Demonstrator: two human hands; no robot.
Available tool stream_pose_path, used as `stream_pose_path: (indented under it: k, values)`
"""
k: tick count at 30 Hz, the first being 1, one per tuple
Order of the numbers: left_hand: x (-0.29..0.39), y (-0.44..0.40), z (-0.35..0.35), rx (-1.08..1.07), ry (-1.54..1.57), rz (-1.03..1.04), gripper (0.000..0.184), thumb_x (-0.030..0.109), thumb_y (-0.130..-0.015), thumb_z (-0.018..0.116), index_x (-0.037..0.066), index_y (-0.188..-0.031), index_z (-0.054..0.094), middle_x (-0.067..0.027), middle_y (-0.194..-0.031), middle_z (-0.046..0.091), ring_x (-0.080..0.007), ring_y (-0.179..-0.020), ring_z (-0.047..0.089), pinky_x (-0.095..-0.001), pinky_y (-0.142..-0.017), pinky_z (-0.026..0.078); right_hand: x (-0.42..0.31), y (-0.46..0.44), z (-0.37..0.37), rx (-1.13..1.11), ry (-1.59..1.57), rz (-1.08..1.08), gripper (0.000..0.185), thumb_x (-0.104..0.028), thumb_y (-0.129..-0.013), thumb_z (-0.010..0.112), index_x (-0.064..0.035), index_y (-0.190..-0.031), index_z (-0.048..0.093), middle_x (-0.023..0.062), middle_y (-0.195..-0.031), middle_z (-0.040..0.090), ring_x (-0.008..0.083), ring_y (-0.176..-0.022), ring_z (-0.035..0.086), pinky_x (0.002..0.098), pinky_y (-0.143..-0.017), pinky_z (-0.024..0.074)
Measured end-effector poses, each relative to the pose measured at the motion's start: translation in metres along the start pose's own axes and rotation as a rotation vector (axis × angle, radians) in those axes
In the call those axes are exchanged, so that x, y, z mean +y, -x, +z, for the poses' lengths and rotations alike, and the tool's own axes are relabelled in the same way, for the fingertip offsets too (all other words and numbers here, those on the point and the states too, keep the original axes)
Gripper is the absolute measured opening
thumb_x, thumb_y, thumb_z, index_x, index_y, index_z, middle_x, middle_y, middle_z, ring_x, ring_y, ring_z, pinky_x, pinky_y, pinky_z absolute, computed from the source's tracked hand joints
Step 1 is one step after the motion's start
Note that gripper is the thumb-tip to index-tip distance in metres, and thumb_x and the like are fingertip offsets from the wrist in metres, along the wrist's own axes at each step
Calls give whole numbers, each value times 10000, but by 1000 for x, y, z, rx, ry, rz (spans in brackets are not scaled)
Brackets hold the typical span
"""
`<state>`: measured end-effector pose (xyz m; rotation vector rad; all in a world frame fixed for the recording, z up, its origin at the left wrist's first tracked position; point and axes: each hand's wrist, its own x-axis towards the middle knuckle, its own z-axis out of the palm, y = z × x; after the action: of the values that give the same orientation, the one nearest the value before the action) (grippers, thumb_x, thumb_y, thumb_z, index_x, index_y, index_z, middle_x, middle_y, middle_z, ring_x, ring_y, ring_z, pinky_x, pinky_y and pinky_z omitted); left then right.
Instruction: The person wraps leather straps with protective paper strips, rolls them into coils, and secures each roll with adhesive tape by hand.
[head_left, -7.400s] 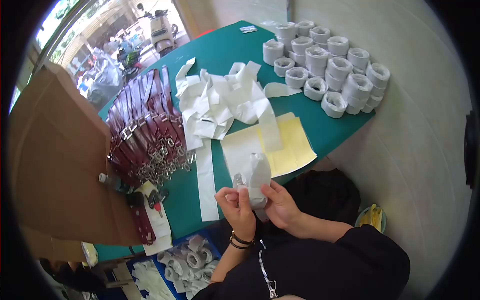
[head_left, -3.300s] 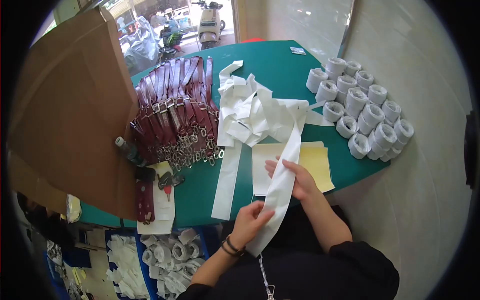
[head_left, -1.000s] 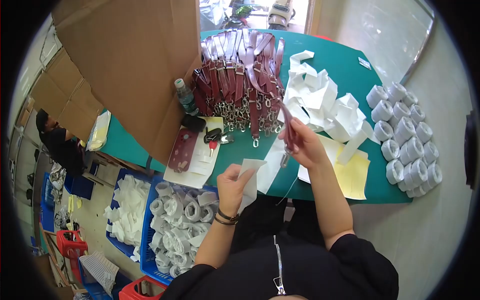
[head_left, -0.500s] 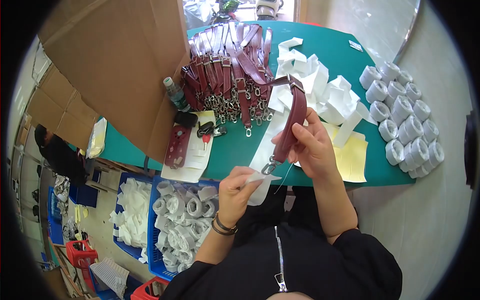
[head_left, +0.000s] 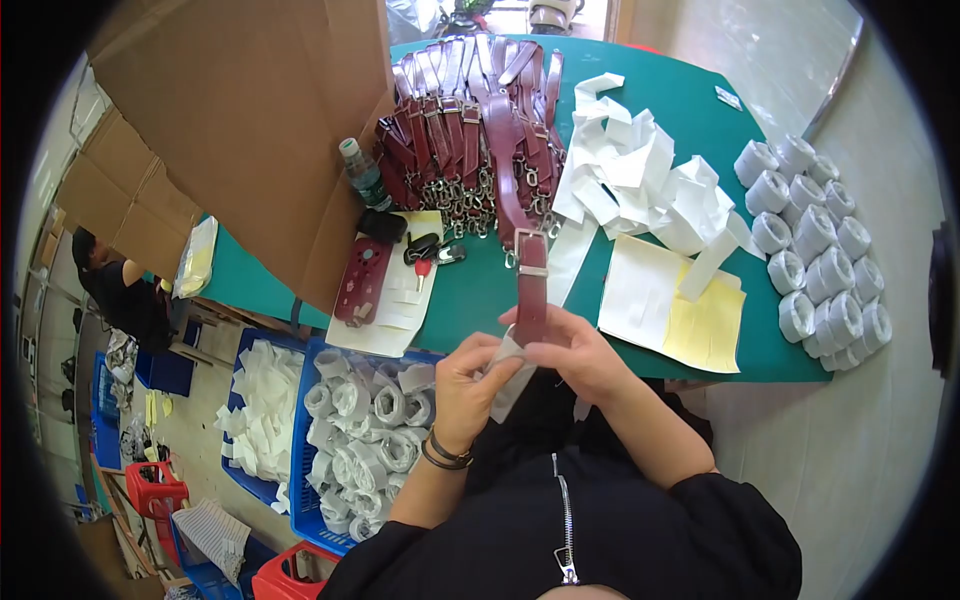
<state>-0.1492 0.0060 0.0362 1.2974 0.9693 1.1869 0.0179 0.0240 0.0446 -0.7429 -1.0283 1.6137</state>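
Observation:
My left hand pinches a white paper strip near the table's front edge. Close beside it, my right hand grips the lower end of a dark red strap; the clip at that end is hidden by my fingers. The strap has a square metal buckle and runs back up to the pile of dark red straps with metal clips. Right of the pile lies a heap of white strips. White and yellow sheets rest on the green table right of my hands.
White rolls are stacked at the right. A cardboard sheet, bottle, phone case and keys are at the left. Blue crates hold rolls and strips below. A person is far left; red stools stand lower left.
My hands have gone from a long white strip to a shorter strip and a dark red strap. The strap's end has come down to my left hand, and the view has swung left.

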Motion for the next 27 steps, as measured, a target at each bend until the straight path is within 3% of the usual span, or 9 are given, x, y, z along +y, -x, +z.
stream_pose_path:
  k: [1, 6, 9, 13, 18, 21, 24, 27]
  values:
    - [-2, 0, -2, 0, -1, 1, 114, 19, -781, 681, -15, -890, 686, -24, -872, 600, -85, -761, 526, -204, -675, 402, 3, -2, 0, 15, -131, 123, 251, -100, -884, 548, -27, -1122, 522, 101, -1029, 621, 185, -984, 576, 331, -874, 444]
    - [-16, 6, -6, -46, -37, -77, 134, 55, -815, 662, -9, -930, 688, -8, -789, 621, -55, -698, 510, -199, -627, 402, 5, -41, -35, -92, -539, 240, 258, -115, -878, 569, -34, -1121, 541, 85, -1065, 620, 139, -954, 573, 299, -857, 437]
    - [-20, 6, -14, 10, -82, -207, 148, 70, -834, 647, -8, -953, 687, 0, -747, 629, -39, -669, 499, -196, -599, 401, -8, -42, -19, -77, -53, -56, 257, -102, -867, 589, -25, -1111, 565, 82, -1062, 625, 146, -950, 576, 304, -871, 431]
    - [-9, 1, -18, 40, -175, -32, 173, 84, -848, 635, -13, -983, 680, 9, -718, 630, -27, -649, 489, -196, -576, 403, -22, -18, 2, -159, 258, -134, 226, -11, -829, 578, 17, -1052, 593, 89, -1000, 625, 185, -945, 591, 309, -849, 456]
    - [-3, -5, -2, 28, -21, 31, 172, 85, -830, 659, -31, -957, 673, 11, -736, 631, -33, -671, 513, -193, -595, 417, -16, -14, -5, -123, 354, -317, 239, -25, -801, 644, -6, -1037, 611, 40, -1018, 576, 138, -910, 565, 281, -866, 422]
    - [-4, -6, 5, 22, 12, 2, 197, 103, -813, 676, -22, -965, 674, 0, -740, 644, -40, -652, 508, -207, -583, 426, -11, -10, -4, -72, 193, -194, 264, -32, -788, 653, -9, -1048, 611, 29, -1018, 548, 129, -891, 559, 273, -872, 408]
    - [-8, -6, -3, -98, -54, -50, 222, 31, -783, 693, -27, -994, 656, -16, -838, 665, -47, -734, 564, -193, -654, 450, -19, -5, -8, -74, 145, -30, 255, -19, -788, 640, -10, -1040, 610, 38, -1005, 583, 124, -902, 567, 265, -843, 428]
    - [-12, -4, 2, -113, -106, -26, 226, 67, -786, 695, -20, -991, 662, -12, -780, 662, -50, -692, 560, -199, -633, 453, -17, -8, -16, -71, 19, 103, 257, -29, -792, 633, -13, -1048, 607, 39, -989, 604, 122, -905, 573, 265, -834, 435]
